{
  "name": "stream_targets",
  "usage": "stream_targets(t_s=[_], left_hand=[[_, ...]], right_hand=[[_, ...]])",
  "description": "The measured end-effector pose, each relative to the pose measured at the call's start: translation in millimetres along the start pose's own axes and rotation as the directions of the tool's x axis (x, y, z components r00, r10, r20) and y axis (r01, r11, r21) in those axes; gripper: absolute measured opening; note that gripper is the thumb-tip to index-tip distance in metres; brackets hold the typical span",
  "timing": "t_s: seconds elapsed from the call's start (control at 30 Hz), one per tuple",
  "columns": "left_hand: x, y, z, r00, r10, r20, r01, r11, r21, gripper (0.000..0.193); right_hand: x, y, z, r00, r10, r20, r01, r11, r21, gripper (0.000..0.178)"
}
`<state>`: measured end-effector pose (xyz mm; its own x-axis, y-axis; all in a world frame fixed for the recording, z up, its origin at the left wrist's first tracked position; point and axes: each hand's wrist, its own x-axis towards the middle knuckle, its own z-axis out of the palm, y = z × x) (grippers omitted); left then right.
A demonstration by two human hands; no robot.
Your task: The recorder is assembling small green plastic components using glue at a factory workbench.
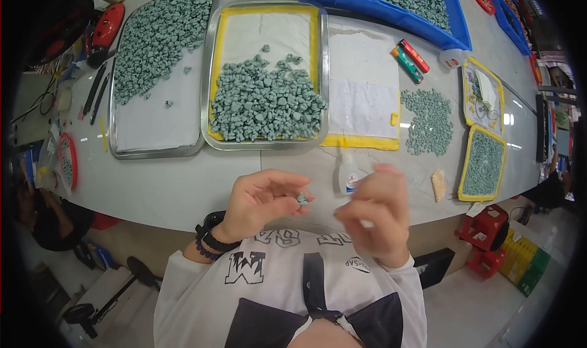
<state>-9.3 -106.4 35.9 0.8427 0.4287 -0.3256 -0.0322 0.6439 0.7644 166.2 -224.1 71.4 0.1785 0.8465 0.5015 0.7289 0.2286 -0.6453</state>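
Note:
My left hand [264,202] pinches a small grey-green stone-like piece [301,198] between thumb and fingertips, just beyond the table's near edge. To its right, my right hand [380,210] is raised and partly blurred. Its fingers are curled into a pinch, and whatever may be in the fingertips is too small to make out. Right behind that hand stands a small clear glue bottle [347,172] with a white cap and thin tip. Farther back, a metal tray edged with yellow tape [266,144] carries a heap of similar green pieces [263,100].
Another metal tray [156,152] with green pieces lies at left. A blue bin [391,23] of them is at the back. On the right are two lighters [411,61], a loose pile [428,122], yellow-edged trays [483,164] and a tan block [438,185]. Red stools [483,229] stand below.

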Motion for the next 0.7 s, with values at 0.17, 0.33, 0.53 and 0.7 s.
stream_targets(t_s=[0.17,0.33,0.53,0.7], left_hand=[[3.1,-1.7,2.8,0.998,0.051,0.025,-0.051,0.999,-0.005,0.02],[2.6,-5.0,1.8,0.998,0.048,0.051,-0.048,0.999,-0.002,0.017],[3.9,-3.8,1.9,0.998,0.031,0.048,-0.032,0.999,0.005,0.016],[4.8,-3.6,1.4,0.995,0.072,0.07,-0.075,0.996,0.039,0.017]], right_hand=[[-4.7,1.7,29.9,0.998,0.065,-0.002,-0.065,0.993,0.096,0.03],[-8.6,1.5,30.0,0.993,0.118,0.01,-0.118,0.987,0.11,0.031],[-9.2,0.0,30.1,0.991,0.134,0.009,-0.135,0.989,0.067,0.03],[-9.1,0.1,29.5,0.993,0.119,0.003,-0.119,0.993,0.0,0.03]])
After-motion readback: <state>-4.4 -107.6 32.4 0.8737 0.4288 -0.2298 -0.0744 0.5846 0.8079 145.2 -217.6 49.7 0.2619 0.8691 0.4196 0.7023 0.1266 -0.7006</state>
